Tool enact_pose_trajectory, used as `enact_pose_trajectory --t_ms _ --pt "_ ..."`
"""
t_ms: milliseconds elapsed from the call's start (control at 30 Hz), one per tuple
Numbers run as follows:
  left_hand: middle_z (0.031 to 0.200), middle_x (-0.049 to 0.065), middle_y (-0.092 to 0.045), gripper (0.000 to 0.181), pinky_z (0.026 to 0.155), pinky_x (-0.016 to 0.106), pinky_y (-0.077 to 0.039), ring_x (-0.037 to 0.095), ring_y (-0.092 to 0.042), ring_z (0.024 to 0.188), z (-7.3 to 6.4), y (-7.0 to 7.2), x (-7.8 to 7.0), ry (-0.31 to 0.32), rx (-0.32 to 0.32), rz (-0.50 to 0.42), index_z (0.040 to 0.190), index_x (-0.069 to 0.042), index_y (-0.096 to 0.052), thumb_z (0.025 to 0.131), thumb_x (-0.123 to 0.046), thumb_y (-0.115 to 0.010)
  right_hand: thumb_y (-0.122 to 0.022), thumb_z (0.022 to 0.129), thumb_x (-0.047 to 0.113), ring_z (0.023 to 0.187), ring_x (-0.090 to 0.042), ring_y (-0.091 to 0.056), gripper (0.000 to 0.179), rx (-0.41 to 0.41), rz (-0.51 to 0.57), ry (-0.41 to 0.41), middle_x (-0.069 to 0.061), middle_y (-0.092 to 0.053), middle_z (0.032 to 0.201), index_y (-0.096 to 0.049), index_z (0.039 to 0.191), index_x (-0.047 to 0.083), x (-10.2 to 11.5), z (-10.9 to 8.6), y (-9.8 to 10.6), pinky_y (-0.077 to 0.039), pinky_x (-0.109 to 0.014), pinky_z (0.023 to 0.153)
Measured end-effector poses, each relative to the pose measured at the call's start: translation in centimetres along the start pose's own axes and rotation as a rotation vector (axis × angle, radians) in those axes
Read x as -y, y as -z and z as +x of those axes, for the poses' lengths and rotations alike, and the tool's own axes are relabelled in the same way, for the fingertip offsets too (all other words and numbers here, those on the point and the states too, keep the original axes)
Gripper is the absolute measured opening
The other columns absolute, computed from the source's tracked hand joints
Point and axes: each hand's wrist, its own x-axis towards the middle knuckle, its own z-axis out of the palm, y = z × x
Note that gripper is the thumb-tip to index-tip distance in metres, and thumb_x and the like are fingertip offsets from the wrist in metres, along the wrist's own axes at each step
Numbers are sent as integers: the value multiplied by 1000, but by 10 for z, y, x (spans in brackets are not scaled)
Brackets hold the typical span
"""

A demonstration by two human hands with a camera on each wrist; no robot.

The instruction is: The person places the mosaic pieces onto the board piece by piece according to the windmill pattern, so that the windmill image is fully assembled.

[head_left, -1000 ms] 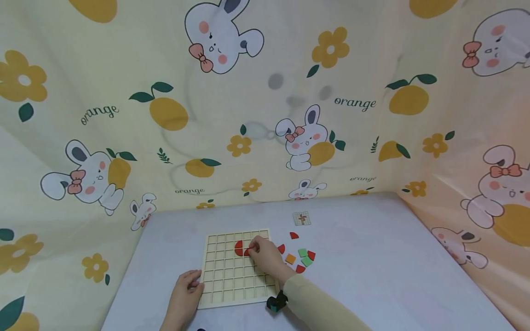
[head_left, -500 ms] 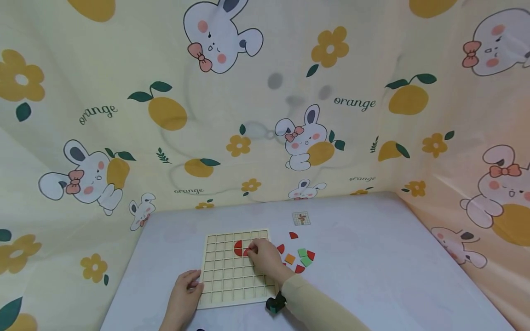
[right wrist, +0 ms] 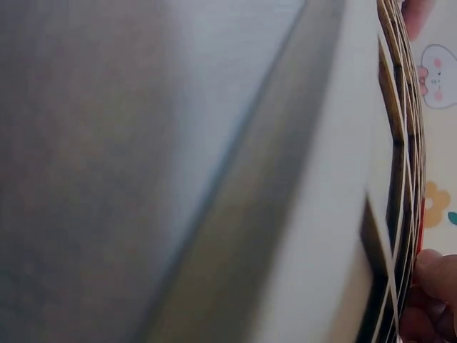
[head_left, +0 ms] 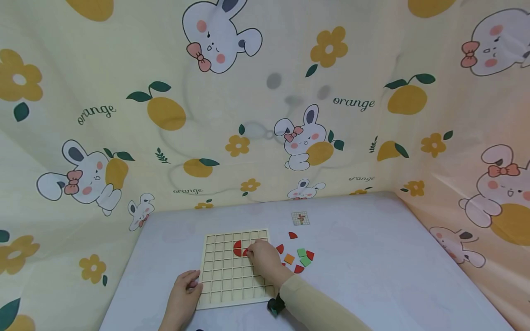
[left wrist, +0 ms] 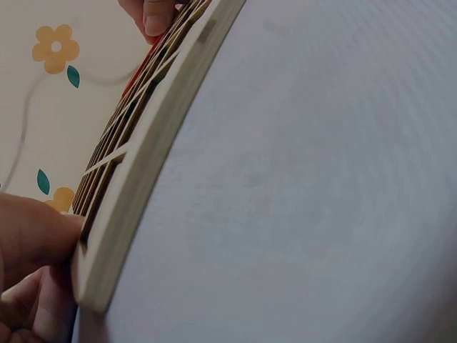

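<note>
A pale wooden grid board lies on the table, divided into square cells. Red quarter-circle tiles sit in its upper cells, forming a left half circle. My right hand reaches over the board's right side and pinches another red quarter-circle tile just beside them, partly covered by the fingertips. In the right wrist view, thumb and fingers meet at a thin red edge on the board. My left hand grips the board's left edge near its lower corner, thumb and fingers at the frame in the left wrist view.
Right of the board lie loose red quarter-circle tiles, an orange square and green squares. A small printed pattern card lies farther back. A patterned curtain surrounds the white table.
My right hand stays over the same cells with small finger shifts at the red tile. The left hand keeps its place at the board's edge. The head view drifts slightly.
</note>
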Motion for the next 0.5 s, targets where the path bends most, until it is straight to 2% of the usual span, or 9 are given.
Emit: enact_pose_trajectory --t_ms 167,300,400,500 --pt "136 14 -41 44 85 36 -52 21 -48 105 0 -1 1 0 0 -3 132 4 -53 90 -2 -62 -72 88 25 64 -11 -45 10 -12 -27 13 9 -49 72 -76 91 16 1 -2 2 -43 -20 56" --pt "136 14 -41 44 87 38 -52 22 -47 105 1 -2 1 3 1 -7 132 5 -53 90 -2 -62 -71 89 24 65 -11 -44 12 -20 -51 58 9 -50 73 -77 96 17 -3 -3 3 -42 -20 55" --pt "136 15 -41 45 87 39 -52 22 -47 105 1 -1 1 4 6 -4 132 6 -53 90 -2 -62 -70 90 22 69 -10 -48 16 -7 2 64 8 -56 78 -77 103 16 -8 -3 3 -44 -21 59" --pt "135 17 -41 45 86 39 -52 23 -47 105 0 -1 0 -2 10 -1 132 6 -52 90 -3 -62 -68 91 19 81 -12 -57 17 11 114 24 6 -63 89 -76 106 16 -12 -2 4 -51 -27 70"
